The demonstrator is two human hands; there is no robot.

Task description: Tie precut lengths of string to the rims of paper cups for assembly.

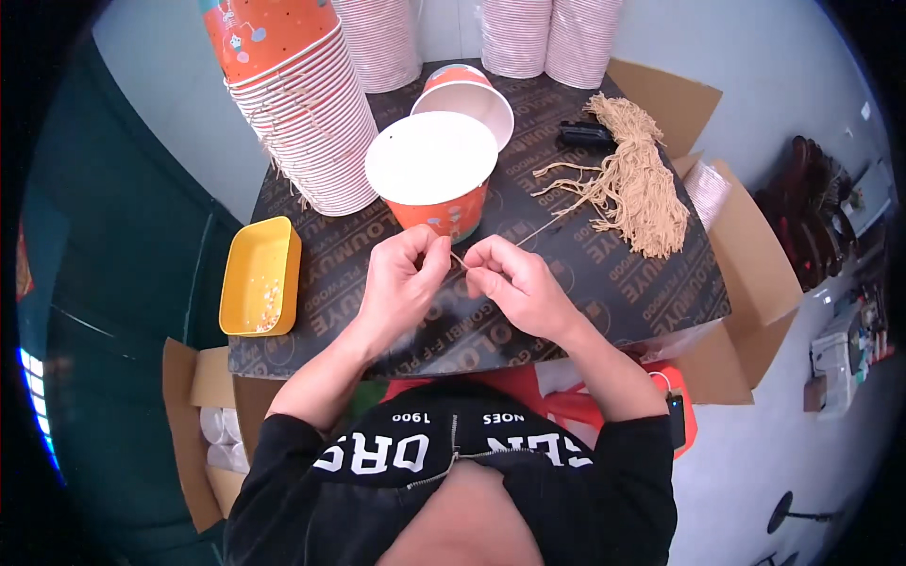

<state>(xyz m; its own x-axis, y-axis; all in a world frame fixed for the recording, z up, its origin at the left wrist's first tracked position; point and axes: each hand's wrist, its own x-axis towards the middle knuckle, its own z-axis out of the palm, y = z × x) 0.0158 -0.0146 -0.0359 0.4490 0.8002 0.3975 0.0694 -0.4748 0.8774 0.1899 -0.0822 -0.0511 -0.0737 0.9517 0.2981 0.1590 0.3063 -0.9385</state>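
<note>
Cord, just in front of the upright bucket, is pinched by left hand and right hand, held close together, presumably for fine control. Strand bundle lies right of the bucket, likely for easy reach.

White lettering marks the shirt, tan (repeated) the tabletop.

- smooth paper is shown by the orange bucket;
- rough, matt fibre by the tan strings;
- smooth plastic by the yellow tray
</note>
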